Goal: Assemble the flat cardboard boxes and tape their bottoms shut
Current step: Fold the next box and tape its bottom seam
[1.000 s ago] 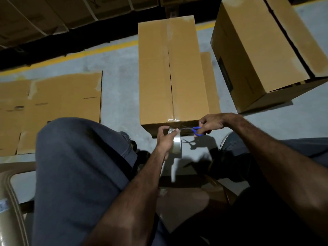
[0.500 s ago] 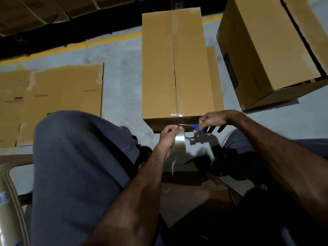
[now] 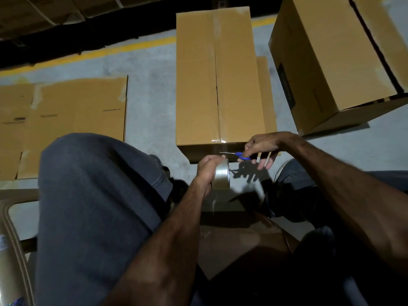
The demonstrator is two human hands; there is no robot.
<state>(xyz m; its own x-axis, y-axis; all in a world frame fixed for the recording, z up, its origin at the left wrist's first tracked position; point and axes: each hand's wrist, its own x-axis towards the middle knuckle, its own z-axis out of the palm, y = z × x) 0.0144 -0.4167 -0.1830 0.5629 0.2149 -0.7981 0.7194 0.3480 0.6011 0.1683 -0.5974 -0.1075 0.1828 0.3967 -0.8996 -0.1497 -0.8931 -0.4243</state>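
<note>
A: Why does the left hand sit so low, in front of the box?

B: It grips the tape roll, fingers curled over its rim, holding it just below the box's near edge. I judge that keeps the strip taut between roll and cardboard, so it can be cut cleanly.

A: And the right hand?

B: It holds scissors by the blue handles, with two fingers hanging loose below. The blades point left, toward the strip just above the roll. Whether they are on the tape yet is too fine to tell.

A: Where is the box itself?

B: The box stands on the floor just past the knees, its long seam running away from the person. Glossy tape shows along the seam and folds over the near edge, so this bottom looks nearly sealed; cutting seems the step in hand.

A: What lies beyond?

B: A flat box lies to the left, not yet assembled, probably next. A second box sits tilted to the right, apart from the work, with a dark strip along its top.
</note>
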